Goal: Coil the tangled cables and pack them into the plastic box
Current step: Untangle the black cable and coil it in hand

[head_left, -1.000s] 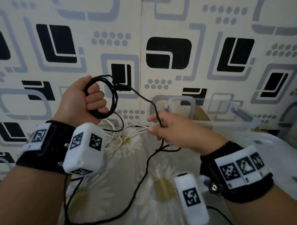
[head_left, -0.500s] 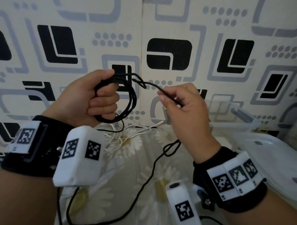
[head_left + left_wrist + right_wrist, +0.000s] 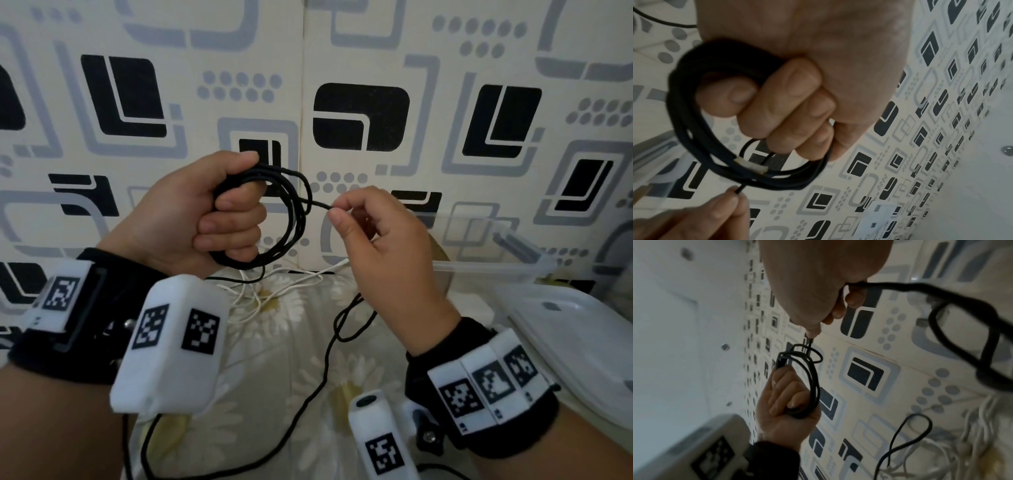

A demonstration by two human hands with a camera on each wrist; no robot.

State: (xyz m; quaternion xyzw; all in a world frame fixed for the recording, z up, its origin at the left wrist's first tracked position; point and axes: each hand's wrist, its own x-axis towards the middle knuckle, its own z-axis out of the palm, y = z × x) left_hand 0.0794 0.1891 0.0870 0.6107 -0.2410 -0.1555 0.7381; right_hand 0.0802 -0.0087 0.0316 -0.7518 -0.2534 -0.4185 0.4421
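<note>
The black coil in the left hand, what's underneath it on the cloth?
Below the black coil, a tangle of white cables lies on the flowered cloth. The left hand and wrist gear hide whatever lies further left.

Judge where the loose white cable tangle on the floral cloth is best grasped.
Grip the white cable tangle where its strands cross and bunch, coming from above: it lies flat on the floral cloth, and an outer loop would probably just pull loose. The black cable runs close beside it.

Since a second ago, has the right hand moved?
Yes. The right hand has risen from beside the clear plastic box and moved left toward the wall seam, pinching the black cable next to the left hand.
</note>
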